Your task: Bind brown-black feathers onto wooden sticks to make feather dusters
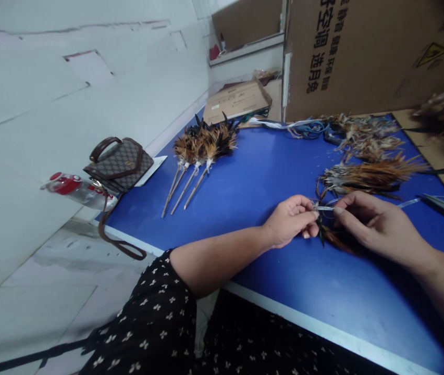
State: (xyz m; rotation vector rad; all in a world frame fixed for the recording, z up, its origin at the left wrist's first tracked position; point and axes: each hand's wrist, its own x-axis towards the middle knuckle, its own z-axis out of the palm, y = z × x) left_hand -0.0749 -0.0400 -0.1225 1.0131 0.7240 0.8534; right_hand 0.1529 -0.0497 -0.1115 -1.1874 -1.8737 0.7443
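Observation:
Over the blue table, my left hand (292,221) is closed, its thumb and fingers pinching the quill ends of a small bunch of brown and dark feathers (333,240). A thin, whitish plastic strip (325,208) runs taut from those fingertips to my right hand (374,224), which grips it between thumb and forefinger. More of the strip trails off to the right behind my right hand. Just beyond both hands lies a larger bundle of brown feathers (370,174). My fingers partly hide where strip and feathers meet.
Several feather-topped sticks (196,179) lie at the table's left, near a patterned handbag (122,164) and a plastic bottle (77,188). Loose feathers (366,135) and blue cords (310,128) line the far side. A large cardboard box (362,67) stands behind.

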